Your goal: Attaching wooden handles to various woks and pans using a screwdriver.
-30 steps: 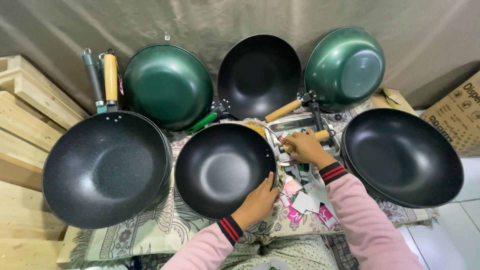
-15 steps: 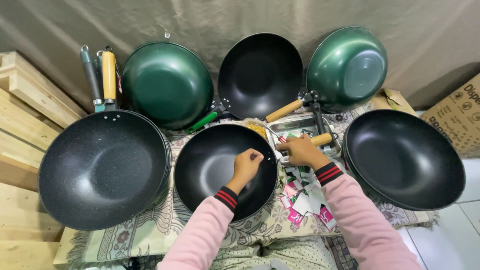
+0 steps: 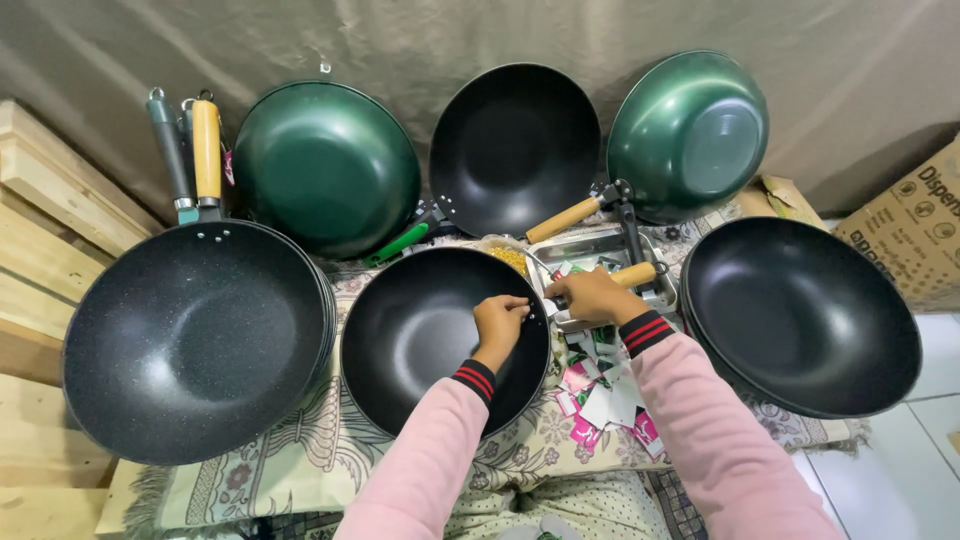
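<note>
I see the left hand (image 3: 500, 318) over the black wok (image 3: 445, 335) at centre, its fingers (image 3: 520, 306) pinched together at the wok's 2 o'clock rim, near the handle joint; whether they hold anything small I cannot tell. The right hand (image 3: 592, 297) is clamped around the wooden handle (image 3: 636, 274) of that wok, fingers curled closed on it. Both sleeves are pink with striped cuffs. The wok rests on a patterned cloth (image 3: 300, 450) covering the surface. At 9 o'clock lies a speckled black wok (image 3: 195, 340); at 3 o'clock, another black wok (image 3: 800, 315). At 11, 12 and 1 o'clock, two green woks (image 3: 325, 165) and one black one lean against a drab fabric backdrop (image 3: 480, 40). Just beyond the right hand sits a metal tray (image 3: 600, 245), with loose paper tags (image 3: 600, 395) below it. Wooden planks (image 3: 45, 230) stand at far left, a cardboard box (image 3: 915, 225) at far right.
</note>
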